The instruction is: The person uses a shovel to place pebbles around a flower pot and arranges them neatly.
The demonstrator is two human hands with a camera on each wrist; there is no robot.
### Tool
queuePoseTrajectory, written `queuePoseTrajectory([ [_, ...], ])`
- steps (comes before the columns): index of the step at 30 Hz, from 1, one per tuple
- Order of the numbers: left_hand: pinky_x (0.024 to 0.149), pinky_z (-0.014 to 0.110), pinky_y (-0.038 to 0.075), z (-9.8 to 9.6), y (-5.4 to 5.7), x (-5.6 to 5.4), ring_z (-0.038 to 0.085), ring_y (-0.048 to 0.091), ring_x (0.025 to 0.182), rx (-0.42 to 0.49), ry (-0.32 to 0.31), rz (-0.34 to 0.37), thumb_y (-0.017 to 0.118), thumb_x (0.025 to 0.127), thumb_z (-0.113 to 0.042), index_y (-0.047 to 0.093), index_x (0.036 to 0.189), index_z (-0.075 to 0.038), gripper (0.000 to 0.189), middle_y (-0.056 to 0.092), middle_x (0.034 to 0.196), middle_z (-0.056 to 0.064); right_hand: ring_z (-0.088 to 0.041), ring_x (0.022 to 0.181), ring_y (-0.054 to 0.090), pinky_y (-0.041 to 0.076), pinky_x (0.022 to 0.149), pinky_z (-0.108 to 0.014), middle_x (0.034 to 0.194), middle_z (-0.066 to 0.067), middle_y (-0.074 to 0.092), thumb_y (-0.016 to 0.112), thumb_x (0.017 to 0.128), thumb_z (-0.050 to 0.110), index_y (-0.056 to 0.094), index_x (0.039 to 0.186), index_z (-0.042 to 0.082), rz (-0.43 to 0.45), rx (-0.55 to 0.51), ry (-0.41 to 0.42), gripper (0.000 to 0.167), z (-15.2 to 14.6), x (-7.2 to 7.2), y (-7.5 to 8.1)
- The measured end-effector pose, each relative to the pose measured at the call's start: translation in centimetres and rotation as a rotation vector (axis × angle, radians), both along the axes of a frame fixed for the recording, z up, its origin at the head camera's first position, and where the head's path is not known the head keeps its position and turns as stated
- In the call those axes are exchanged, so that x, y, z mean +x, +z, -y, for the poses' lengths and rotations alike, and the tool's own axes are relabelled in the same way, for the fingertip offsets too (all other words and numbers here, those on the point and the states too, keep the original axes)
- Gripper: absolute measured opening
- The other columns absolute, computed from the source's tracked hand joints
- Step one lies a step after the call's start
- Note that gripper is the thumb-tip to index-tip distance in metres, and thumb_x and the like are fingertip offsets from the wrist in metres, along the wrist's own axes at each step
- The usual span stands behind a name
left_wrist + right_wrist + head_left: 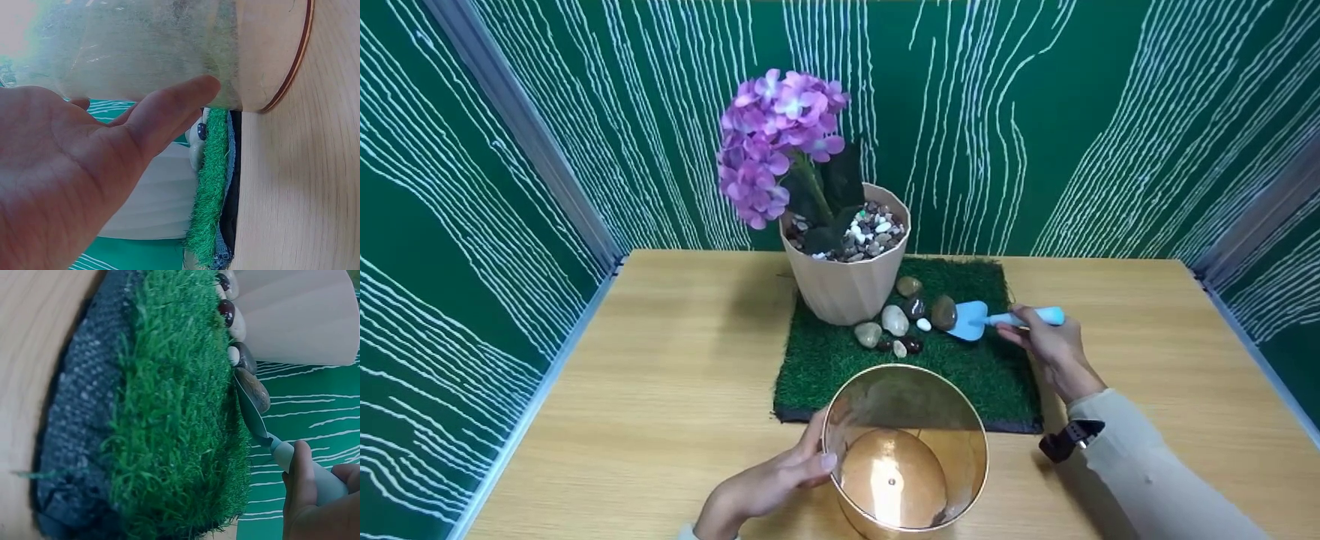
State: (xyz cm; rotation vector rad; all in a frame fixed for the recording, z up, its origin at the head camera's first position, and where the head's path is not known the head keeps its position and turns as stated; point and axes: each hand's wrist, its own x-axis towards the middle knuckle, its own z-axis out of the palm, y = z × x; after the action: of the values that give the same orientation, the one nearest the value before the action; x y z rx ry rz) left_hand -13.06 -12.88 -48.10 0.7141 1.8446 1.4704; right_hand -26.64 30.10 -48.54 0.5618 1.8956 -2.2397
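My left hand [776,476] grips the near-left side of a shiny gold-coloured round pot [891,480], its thumb at the rim. Seen from the left wrist, the fingers lie along the wall of the pot [146,50]; its lower edge is close to the tabletop. In my right hand [1051,345] is the handle of a small light-blue garden trowel [971,322]. The trowel's blade [251,413] meets a brown stone [254,389] at the turf. Whether the blade tip lies under that stone, I cannot tell.
Behind stands a beige planter [844,289] with purple flowers [780,142] and small pebbles [877,232]. Several smooth stones [895,320] lie beside it on an artificial-grass mat [975,382]. Green, white-lined panels [1072,112] enclose the wooden table [675,360].
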Motion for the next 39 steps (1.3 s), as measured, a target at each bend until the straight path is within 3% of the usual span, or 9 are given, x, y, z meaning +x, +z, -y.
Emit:
queuePoseTrajectory([
  [11,0.138,0.067,0.017,0.0,0.1,0.0,0.055,-0.007,0.173,0.002,0.010,-0.002,0.037,0.120,-0.050,-0.023,0.176,0.000,0.096,-0.021,0.186,0.031,0.001,0.084,0.083,0.064,0.086,-0.018,0.089,0.013,0.083,0.058,0.118,0.016,0.055,0.155,-0.011,-0.136,0.148,-0.044,0.046,0.5,0.1,-0.3],
  [18,0.137,0.063,0.026,-0.1,0.1,-0.2,0.054,-0.008,0.174,0.059,-0.015,0.020,0.037,0.121,-0.048,-0.025,0.175,0.000,0.095,-0.022,0.186,0.031,0.005,0.082,0.080,0.064,0.085,-0.016,0.088,0.020,0.081,0.061,0.117,0.015,0.059,0.153,-0.012,-0.202,0.294,-0.074,0.045,0.7,0.2,-0.5],
  [25,0.137,0.065,0.028,-0.1,0.2,-0.2,0.054,-0.007,0.174,0.053,-0.013,0.026,0.037,0.120,-0.053,-0.023,0.176,0.000,0.097,-0.021,0.186,0.031,0.007,0.085,0.079,0.064,0.085,-0.016,0.093,0.024,0.078,0.065,0.116,0.019,0.067,0.147,-0.010,-0.272,0.412,-0.101,0.042,0.6,0.7,-0.4],
  [29,0.137,0.067,0.027,0.0,0.2,-0.2,0.055,-0.007,0.174,0.041,-0.006,0.032,0.037,0.119,-0.058,-0.022,0.176,-0.001,0.100,-0.021,0.186,0.031,0.009,0.085,0.079,0.063,0.084,-0.015,0.092,0.028,0.077,0.066,0.115,0.017,0.067,0.146,-0.012,-0.328,0.424,-0.112,0.042,0.2,1.1,-0.2],
  [36,0.137,0.069,0.014,0.0,0.1,-0.2,0.054,-0.010,0.173,0.004,-0.001,-0.004,0.037,0.119,-0.056,-0.022,0.176,0.001,0.099,-0.021,0.186,0.031,0.011,0.088,0.079,0.062,0.084,-0.015,0.096,0.030,0.077,0.065,0.116,0.013,0.065,0.147,-0.015,-0.376,0.423,-0.115,0.042,-0.8,2.1,-0.4],
  [39,0.138,0.069,0.015,0.0,0.0,-0.2,0.054,-0.010,0.173,0.002,0.000,0.001,0.038,0.119,-0.056,-0.023,0.176,0.000,0.101,-0.022,0.185,0.031,0.010,0.087,0.080,0.063,0.084,-0.016,0.095,0.029,0.078,0.066,0.115,0.010,0.066,0.144,-0.017,-0.405,0.422,-0.133,0.040,-1.0,2.5,-0.3],
])
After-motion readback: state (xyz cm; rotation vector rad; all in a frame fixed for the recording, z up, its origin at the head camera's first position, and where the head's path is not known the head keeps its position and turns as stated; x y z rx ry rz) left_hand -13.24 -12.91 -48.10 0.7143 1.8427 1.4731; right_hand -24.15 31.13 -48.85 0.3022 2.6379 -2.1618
